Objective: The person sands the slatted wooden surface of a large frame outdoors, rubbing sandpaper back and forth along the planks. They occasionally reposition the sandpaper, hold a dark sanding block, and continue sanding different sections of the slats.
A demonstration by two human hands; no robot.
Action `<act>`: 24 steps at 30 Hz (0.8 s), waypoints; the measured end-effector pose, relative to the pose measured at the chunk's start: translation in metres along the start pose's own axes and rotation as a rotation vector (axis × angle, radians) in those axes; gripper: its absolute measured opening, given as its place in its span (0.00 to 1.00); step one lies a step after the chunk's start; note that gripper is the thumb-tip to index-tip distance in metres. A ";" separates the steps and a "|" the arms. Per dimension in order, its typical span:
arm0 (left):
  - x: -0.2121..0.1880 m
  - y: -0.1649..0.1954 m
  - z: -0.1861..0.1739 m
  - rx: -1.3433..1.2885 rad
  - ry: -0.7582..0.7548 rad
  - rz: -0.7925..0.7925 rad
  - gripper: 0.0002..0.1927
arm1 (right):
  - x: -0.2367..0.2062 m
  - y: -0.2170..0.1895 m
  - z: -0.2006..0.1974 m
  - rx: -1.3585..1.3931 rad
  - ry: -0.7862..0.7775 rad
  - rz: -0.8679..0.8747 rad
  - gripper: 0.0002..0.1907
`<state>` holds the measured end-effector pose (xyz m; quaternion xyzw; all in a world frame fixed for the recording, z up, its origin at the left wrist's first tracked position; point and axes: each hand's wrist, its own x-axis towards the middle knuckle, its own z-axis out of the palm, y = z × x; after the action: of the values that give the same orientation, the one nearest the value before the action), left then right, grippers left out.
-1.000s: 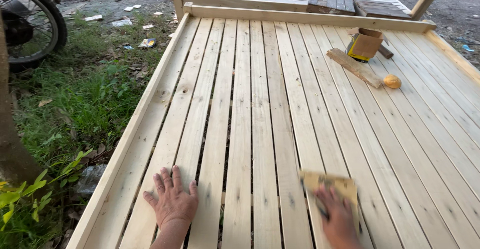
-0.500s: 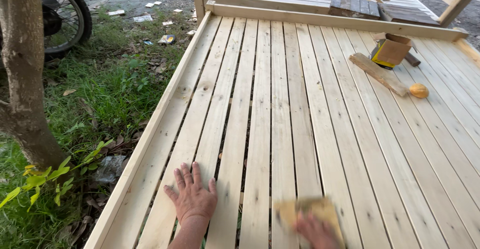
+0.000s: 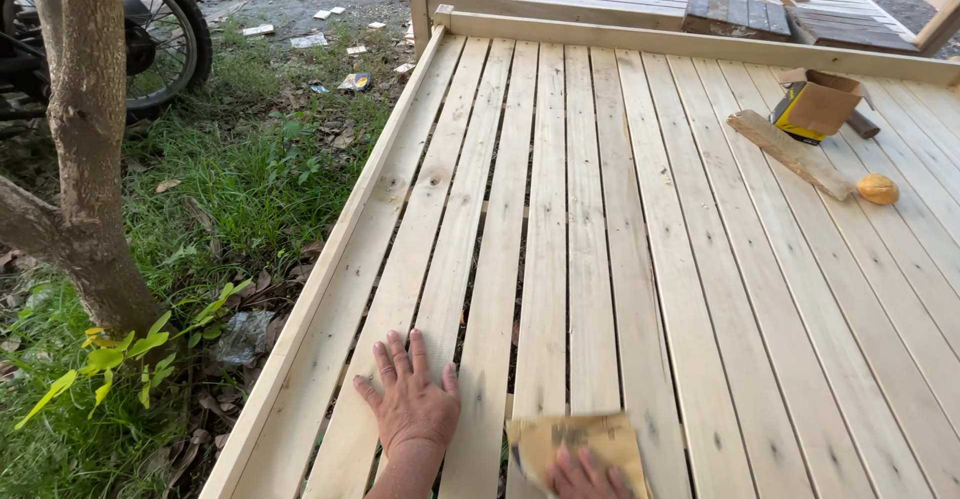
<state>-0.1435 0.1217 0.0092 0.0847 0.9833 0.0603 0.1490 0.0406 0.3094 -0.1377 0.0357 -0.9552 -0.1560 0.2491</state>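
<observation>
My left hand lies flat, fingers spread, on the pale wooden slats of a slatted frame near its left edge. My right hand shows only its fingers at the bottom edge, pressing a tan sheet of sandpaper onto the slats just right of the left hand. The rest of the right hand is cut off by the frame edge.
At the far right lie a small open cardboard box, a loose wood offcut and a round orange-brown object. A dark slatted block sits on a second frame behind. Left of the frame are grass, a tree trunk and a motorcycle wheel.
The view has swung left and nearer, bringing the tree trunk in. The sandpaper and my right hand have slid toward the bottom edge; the left hand stays flat on the slats.
</observation>
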 end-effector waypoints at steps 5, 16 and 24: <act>0.000 0.000 -0.003 0.014 -0.049 -0.006 0.39 | 0.095 0.036 -0.017 0.612 -0.259 0.630 0.32; 0.007 -0.006 0.002 -0.181 0.026 -0.011 0.33 | 0.011 -0.054 0.010 -0.220 0.338 -0.048 0.37; 0.014 -0.011 0.012 -0.223 0.057 0.011 0.32 | 0.155 -0.003 -0.015 0.613 -0.295 0.469 0.31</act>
<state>-0.1545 0.1146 -0.0079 0.0710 0.9739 0.1727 0.1294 -0.0872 0.2802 -0.0540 -0.1328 -0.9651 0.1934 0.1163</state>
